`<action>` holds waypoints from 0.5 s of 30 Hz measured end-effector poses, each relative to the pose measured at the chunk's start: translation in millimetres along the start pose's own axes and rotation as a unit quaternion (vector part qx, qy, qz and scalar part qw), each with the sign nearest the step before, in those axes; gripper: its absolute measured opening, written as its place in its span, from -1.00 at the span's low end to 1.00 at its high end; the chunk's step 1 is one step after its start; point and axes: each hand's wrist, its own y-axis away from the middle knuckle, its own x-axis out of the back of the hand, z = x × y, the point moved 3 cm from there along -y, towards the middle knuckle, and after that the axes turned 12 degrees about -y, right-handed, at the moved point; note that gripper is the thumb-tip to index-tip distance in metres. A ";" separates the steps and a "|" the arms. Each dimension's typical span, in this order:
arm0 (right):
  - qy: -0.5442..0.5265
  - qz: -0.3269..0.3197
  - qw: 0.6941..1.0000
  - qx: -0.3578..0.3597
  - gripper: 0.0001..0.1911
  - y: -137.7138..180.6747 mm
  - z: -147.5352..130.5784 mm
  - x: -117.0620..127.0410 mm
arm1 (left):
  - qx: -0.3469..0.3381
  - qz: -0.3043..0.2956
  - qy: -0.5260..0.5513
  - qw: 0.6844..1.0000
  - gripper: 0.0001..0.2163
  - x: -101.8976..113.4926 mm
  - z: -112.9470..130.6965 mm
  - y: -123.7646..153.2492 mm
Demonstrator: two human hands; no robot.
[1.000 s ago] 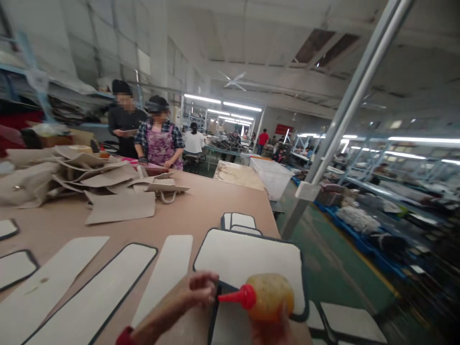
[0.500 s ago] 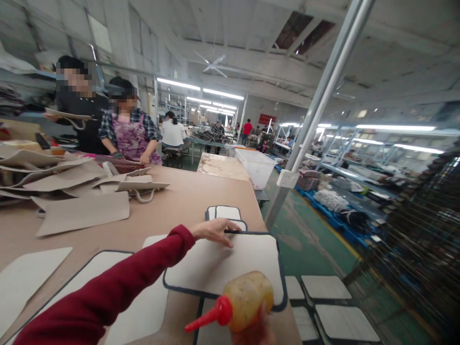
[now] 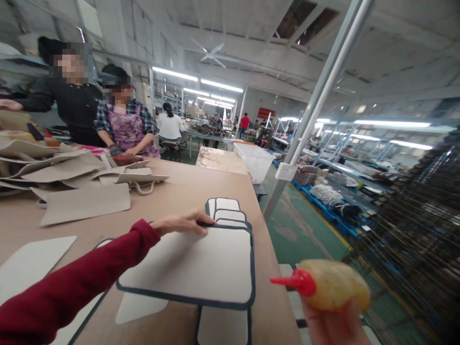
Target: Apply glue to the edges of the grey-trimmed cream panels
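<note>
My left hand (image 3: 185, 222) has hold of the far edge of a pale rounded panel with a dark border (image 3: 190, 266), its thumb on the upper face. The panel is tilted slightly above the table and covers part of other pieces. In my right hand (image 3: 336, 323) is a squeeze bottle (image 3: 330, 285) of yellowish liquid with a red nozzle, held on its side with the tip pointing left, to the right of the table edge. Beyond the panel lie several smaller dark-edged pieces (image 3: 227, 205), overlapping. Another dark-edged piece (image 3: 223, 326) shows below it.
A pile of beige bag pieces (image 3: 89, 196) with handles covers the table's far left. A loose pale piece (image 3: 36, 261) lies nearer. Two co-workers stand behind the pile. A metal post (image 3: 309, 115) and a wire rack (image 3: 420, 230) stand right, and a white bin (image 3: 253, 160) ahead.
The panel has moved left with my left hand. My right hand has carried the bottle right, away from over the panel. One co-worker at far left has stretched an arm out.
</note>
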 end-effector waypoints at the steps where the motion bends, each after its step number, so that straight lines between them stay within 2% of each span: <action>1: 0.020 -0.003 0.999 0.033 -0.47 -6.4 -10.2 -7.6 | -0.003 -0.017 0.007 1.000 -0.64 -0.2 5.1 5.6; 2: 0.036 -0.009 0.997 0.072 -0.42 -12.0 -18.7 -14.8 | -0.005 -0.029 0.014 0.999 -0.64 -0.3 9.9 10.3; 4: 0.070 -0.042 0.992 0.098 -0.30 -20.3 -27.6 -27.2 | -0.007 -0.040 0.024 0.999 -0.64 0.4 17.9 17.5; 8: 0.106 -0.074 0.985 0.116 -0.14 -25.9 -34.6 -36.5 | -0.007 -0.061 0.025 0.998 -0.66 2.0 27.7 25.7; 15: 0.109 -0.092 0.980 0.140 -0.24 -30.1 -41.5 -35.3 | 0.015 -0.037 0.017 0.999 -0.67 6.4 36.0 34.0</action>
